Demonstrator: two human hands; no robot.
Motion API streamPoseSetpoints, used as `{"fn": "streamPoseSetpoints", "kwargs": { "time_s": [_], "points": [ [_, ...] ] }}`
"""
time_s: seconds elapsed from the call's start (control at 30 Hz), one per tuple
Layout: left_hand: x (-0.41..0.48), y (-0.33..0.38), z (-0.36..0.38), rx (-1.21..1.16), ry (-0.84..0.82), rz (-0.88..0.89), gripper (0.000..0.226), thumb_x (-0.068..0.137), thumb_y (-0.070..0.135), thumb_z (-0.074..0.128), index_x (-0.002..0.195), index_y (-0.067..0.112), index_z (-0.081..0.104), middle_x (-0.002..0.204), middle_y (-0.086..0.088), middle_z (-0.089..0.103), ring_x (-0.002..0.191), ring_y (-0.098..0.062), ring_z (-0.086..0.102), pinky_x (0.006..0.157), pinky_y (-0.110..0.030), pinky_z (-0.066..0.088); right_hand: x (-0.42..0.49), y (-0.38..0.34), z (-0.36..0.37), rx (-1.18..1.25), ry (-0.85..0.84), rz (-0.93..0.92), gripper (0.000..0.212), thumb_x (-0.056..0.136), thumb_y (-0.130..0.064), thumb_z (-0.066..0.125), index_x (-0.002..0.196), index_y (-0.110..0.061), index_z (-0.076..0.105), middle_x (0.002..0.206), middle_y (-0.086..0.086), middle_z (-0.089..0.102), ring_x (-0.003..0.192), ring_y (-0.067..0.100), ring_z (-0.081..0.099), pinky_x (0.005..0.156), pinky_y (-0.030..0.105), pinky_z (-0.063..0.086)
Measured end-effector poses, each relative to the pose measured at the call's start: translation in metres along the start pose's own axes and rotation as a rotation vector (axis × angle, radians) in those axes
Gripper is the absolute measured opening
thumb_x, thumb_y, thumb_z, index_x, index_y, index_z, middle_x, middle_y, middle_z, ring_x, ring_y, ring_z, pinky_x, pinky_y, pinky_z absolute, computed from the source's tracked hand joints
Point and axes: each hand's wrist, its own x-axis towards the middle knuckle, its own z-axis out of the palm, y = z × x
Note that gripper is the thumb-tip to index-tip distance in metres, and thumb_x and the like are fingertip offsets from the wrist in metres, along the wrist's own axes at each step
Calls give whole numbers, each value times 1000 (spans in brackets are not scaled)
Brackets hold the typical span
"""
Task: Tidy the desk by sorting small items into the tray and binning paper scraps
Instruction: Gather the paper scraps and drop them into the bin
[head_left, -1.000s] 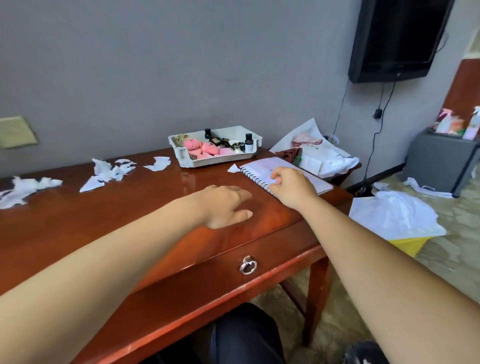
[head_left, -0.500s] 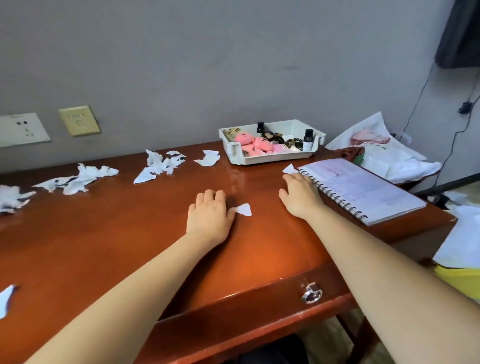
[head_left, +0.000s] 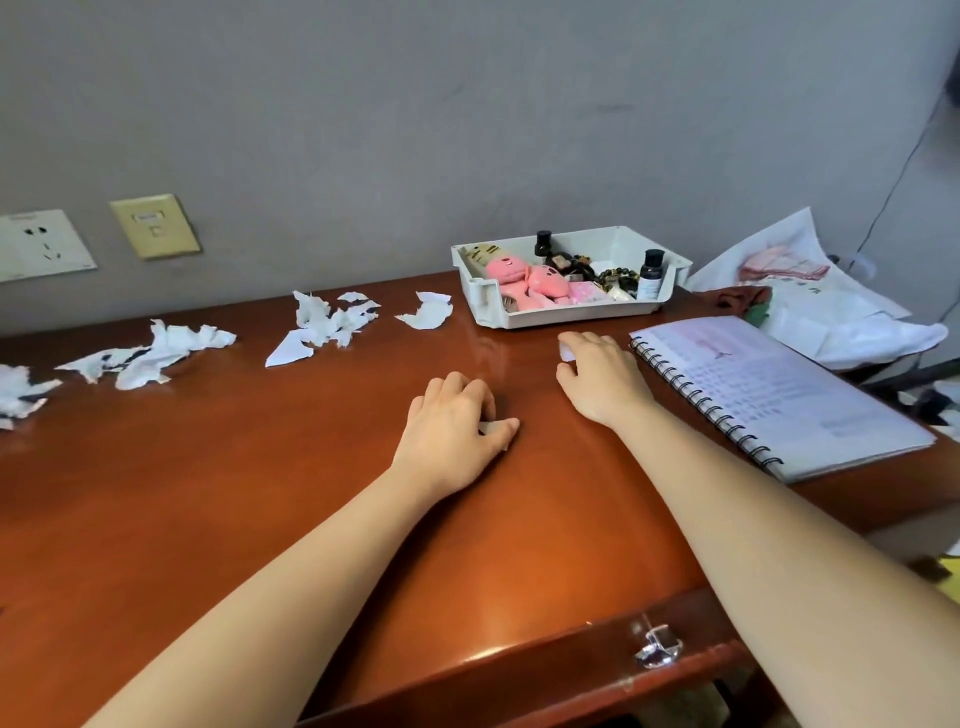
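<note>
Nearest you, at the lower right of the frame, one metal drawer pull (head_left: 657, 647) hangs from the front edge of the tabletop (head_left: 260, 493). Both your forearms reach over it into the middle of the frame.

Your left hand (head_left: 457, 421) lies knuckles up with its fingers curled, the thumb pinning a white scrap (head_left: 497, 429) against the wood. This looks like a pinch meant to peel flat paper off a slick surface. A little further up and right, your right hand (head_left: 602, 374) does the same: its fingers are bent down, and a smaller scrap (head_left: 566, 354) shows between forefinger and thumb. That makes two scraps, one per hand.

Just right of that hand lies one spiral notebook (head_left: 779, 389), flat.

Further up, the other torn paper (head_left: 322, 327) sits loose in about four patches. These run from the far left edge to just left of the tray (head_left: 571, 314), and none is yet gathered.

The one white tray stands at the tabletop's back, upper right of centre. It already holds two pink plush toys (head_left: 524, 278), two dark bottles (head_left: 652, 270) and some beads, so I judge the sorting mostly done.

No bin shows plainly. Behind, at the upper left, are two wall plates (head_left: 156, 226).
</note>
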Motion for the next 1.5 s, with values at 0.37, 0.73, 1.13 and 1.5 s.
{"fn": "streamPoseSetpoints", "kwargs": {
  "time_s": [0.37,0.73,1.13,1.5],
  "points": [
    [-14,-3,-11,-238,-18,28,16,91,23,59,101,11,56,77,4,56,76,-18,53,77,-32,44,0,-27,9,258,50,-167,24,88,-4,54,107,-11,66,106,7,67,102,26,59,86,34,49],
    [-19,-22,-13,-168,14,79,14,92,27,55,103,20,60,101,4,53,98,-17,50,91,-36,43,10,-42,21,257,33,-170,36,90,-17,59,125,-13,59,126,6,53,120,24,45,95,31,40],
    [-20,-26,-18,-190,-112,115,11,88,39,60,85,31,52,101,13,49,96,-10,44,90,-27,34,22,-54,20,237,-163,-37,20,90,-24,54,110,-26,60,118,1,62,116,27,51,98,39,35],
    [-15,-74,-36,-177,-90,42,16,87,37,62,78,27,54,84,14,47,89,-10,45,87,-28,38,43,-91,43,523,-58,-202,11,89,-18,57,78,-16,58,83,1,65,77,21,59,74,36,49]
  ]
}}
